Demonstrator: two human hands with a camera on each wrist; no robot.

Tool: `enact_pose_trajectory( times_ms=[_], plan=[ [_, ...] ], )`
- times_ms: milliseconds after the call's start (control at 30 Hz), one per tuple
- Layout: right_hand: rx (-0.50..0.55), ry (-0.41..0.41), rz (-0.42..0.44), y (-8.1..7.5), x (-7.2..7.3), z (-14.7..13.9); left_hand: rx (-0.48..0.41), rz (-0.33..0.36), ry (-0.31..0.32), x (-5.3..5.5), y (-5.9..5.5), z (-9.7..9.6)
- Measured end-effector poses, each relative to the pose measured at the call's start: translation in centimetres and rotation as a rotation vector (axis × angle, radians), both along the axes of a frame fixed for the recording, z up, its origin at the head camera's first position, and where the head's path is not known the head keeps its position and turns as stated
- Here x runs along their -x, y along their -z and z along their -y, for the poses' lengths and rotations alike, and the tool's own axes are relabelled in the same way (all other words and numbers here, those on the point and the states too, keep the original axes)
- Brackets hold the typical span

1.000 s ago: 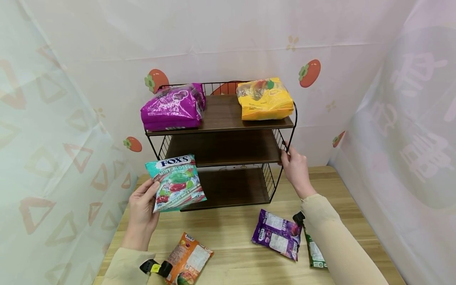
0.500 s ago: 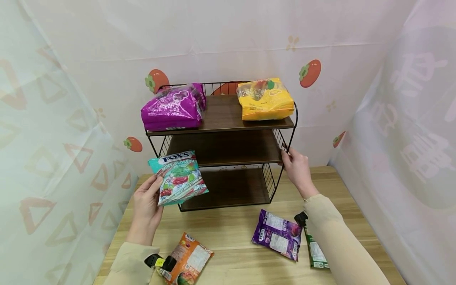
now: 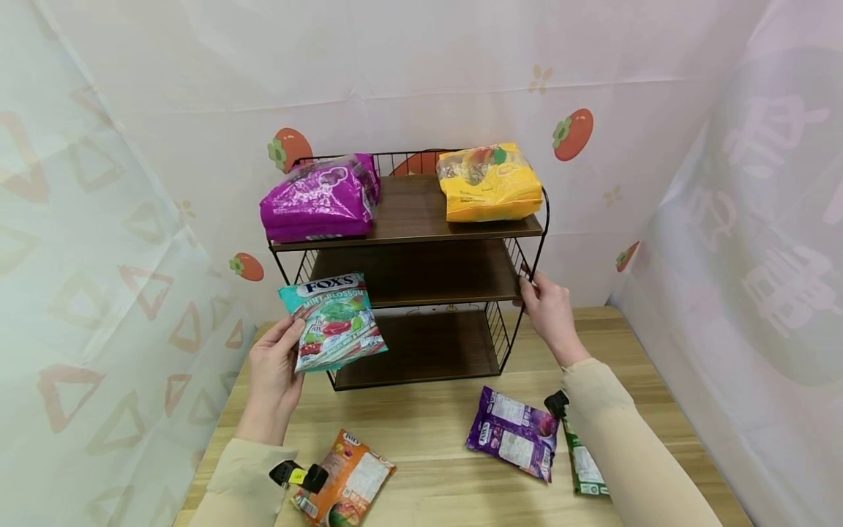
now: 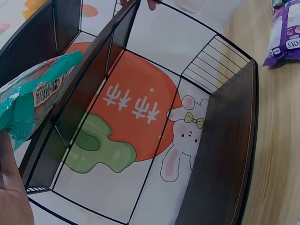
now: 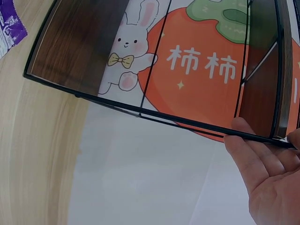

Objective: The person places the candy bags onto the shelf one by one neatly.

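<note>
My left hand (image 3: 272, 369) pinches a teal Fox's Mint Blossom candy bag (image 3: 339, 322) by its left side, thumb in front. The bag is held up before the left part of a three-tier shelf rack (image 3: 421, 272), about level with the middle shelf. In the left wrist view, the bag (image 4: 23, 101) sits by that shelf's front edge, its barcode side showing. At the rack's right side, my right hand (image 3: 549, 311) grips the black wire frame by the middle shelf. Some of its fingers reach behind the frame (image 5: 187, 123) in the right wrist view.
On the top shelf lie a magenta bag (image 3: 319, 201) at left and a yellow bag (image 3: 494, 187) at right. An orange bag (image 3: 352, 479), a purple bag (image 3: 514, 433) and a partly covered green bag (image 3: 585, 465) lie on the wooden table (image 3: 435, 483).
My left hand has lifted the candy bag slightly and carried it a little rightward and toward the rack. The right hand stays at the rack's side, almost unmoved.
</note>
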State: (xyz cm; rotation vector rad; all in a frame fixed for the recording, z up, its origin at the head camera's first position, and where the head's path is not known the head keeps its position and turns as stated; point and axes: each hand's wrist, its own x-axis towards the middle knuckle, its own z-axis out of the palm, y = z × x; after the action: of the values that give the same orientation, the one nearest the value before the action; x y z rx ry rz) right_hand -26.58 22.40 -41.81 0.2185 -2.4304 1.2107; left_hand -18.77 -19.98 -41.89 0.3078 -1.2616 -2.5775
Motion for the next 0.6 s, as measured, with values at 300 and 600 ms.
enact_pose_trajectory(
  times_ms=[300, 600],
  plan=[
    [-0.005, 0.002, -0.003, 0.0, 0.0, 0.0, 0.005, -0.035, 0.032, 0.9, -0.7, -0.3],
    [0.009, -0.003, 0.008, 0.0, 0.0, 0.1, 0.034, -0.027, 0.05, 1.6, -1.2, -0.7]
  ],
)
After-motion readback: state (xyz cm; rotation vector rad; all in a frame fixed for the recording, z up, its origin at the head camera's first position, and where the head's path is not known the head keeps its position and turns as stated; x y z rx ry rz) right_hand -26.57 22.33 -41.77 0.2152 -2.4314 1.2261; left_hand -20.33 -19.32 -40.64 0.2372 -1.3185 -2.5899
